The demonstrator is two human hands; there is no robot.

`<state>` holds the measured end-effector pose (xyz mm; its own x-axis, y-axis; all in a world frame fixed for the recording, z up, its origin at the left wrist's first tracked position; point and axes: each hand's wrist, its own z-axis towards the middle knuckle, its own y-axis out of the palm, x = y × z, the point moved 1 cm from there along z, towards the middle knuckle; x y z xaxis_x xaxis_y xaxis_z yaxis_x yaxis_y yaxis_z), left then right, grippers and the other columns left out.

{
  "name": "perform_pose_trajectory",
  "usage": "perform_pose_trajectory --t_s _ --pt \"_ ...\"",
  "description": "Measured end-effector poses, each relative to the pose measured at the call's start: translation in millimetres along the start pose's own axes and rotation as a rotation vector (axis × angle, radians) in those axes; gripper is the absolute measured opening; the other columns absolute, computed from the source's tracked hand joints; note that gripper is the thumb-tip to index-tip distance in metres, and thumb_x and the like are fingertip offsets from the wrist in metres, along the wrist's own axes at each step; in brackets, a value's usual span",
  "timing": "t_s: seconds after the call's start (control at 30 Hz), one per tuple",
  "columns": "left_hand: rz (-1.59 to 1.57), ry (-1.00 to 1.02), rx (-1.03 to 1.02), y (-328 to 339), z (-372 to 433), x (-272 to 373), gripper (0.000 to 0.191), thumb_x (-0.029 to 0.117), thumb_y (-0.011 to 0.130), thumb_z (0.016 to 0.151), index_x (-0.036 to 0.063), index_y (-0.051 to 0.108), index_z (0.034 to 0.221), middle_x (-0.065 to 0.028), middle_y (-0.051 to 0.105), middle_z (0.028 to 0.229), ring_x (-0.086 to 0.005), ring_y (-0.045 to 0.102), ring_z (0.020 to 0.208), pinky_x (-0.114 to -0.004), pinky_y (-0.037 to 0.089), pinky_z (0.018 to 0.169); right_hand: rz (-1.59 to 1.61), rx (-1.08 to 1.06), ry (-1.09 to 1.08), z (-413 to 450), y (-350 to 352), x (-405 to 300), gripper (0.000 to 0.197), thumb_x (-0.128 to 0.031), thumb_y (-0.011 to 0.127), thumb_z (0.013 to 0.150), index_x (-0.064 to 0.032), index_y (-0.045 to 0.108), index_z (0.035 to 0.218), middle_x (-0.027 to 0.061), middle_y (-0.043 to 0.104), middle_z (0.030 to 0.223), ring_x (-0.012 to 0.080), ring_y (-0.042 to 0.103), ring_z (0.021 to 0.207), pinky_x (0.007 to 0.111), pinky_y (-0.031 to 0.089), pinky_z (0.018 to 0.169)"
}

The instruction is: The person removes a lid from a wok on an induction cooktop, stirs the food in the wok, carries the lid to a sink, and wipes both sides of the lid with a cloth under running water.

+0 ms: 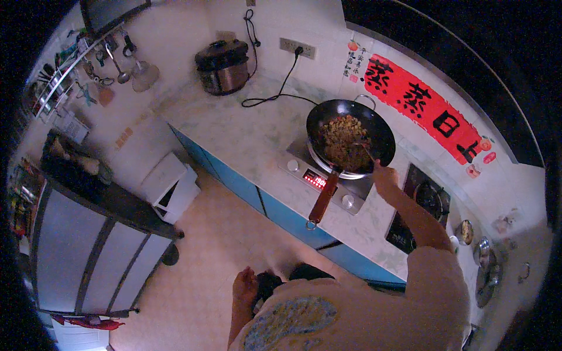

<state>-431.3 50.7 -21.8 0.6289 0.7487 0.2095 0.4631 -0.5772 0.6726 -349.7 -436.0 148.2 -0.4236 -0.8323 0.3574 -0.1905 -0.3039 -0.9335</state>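
Note:
My right hand (385,176) grips a spatula (365,148), whose far end rests among chopped, browned food (344,138) in a dark wok (382,127). The wok sits on a silver induction cooker (292,151) with two knobs and a lit red display. Its brown wooden handle (324,199) points towards me, and my right hand is just to the right of it. Low at my side hangs my left hand (245,283), away from the counter. No object shows in it, and its fingers are too dim to make out.
A black glass hob (401,223) lies right of the cooker, with metal bowls (466,231) beyond. A pressure cooker (222,68) stands at the counter's far corner. The cooker's black cord (285,94) crosses the counter (219,127). A white bin (171,186) stands on the floor.

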Motion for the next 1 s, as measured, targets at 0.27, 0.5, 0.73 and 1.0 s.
perform_pose_trajectory --t_s 0.27,0.5,0.73,1.0 --pt "-0.018 0.064 -0.002 20 -12 3 0.011 0.013 0.049 0.076 0.0045 0.053 0.083 -0.0040 0.055 0.067 -0.0137 0.050 0.054 -0.021 0.043 0.046 -0.084 0.092 -0.086 -4 -31 10 0.035 -0.014 0.043 0.076 0.0004 0.043 0.107 0.0089 0.059 0.070 0.0227 0.058 0.059 0.034 0.044 0.045" --pt "0.144 0.105 0.017 -3 6 8 0.012 0.013 0.048 0.077 0.0056 0.052 0.085 -0.0031 0.053 0.066 -0.0131 0.047 0.052 -0.020 0.041 0.045 -0.182 0.084 -0.081 -7 -22 -10 0.039 -0.011 0.045 0.075 -0.0052 0.040 0.113 0.0081 0.059 0.068 0.0218 0.058 0.062 0.033 0.046 0.050" --pt "0.024 0.006 0.024 20 -5 10 0.014 0.012 0.047 0.077 0.0045 0.051 0.088 -0.0045 0.053 0.070 -0.0134 0.048 0.059 -0.020 0.041 0.051 0.048 0.052 0.060 26 12 10 0.039 -0.012 0.040 0.079 -0.0113 0.037 0.118 0.0059 0.059 0.069 0.0213 0.059 0.062 0.033 0.045 0.047" --pt "-0.003 0.023 0.023 3 2 13 0.013 0.013 0.044 0.078 0.0055 0.052 0.085 -0.0045 0.055 0.069 -0.0135 0.050 0.055 -0.020 0.043 0.047 -0.035 0.015 -0.088 -12 -57 -10 0.038 -0.014 0.038 0.080 -0.0007 0.036 0.115 0.0102 0.059 0.074 0.0213 0.059 0.063 0.032 0.045 0.050"
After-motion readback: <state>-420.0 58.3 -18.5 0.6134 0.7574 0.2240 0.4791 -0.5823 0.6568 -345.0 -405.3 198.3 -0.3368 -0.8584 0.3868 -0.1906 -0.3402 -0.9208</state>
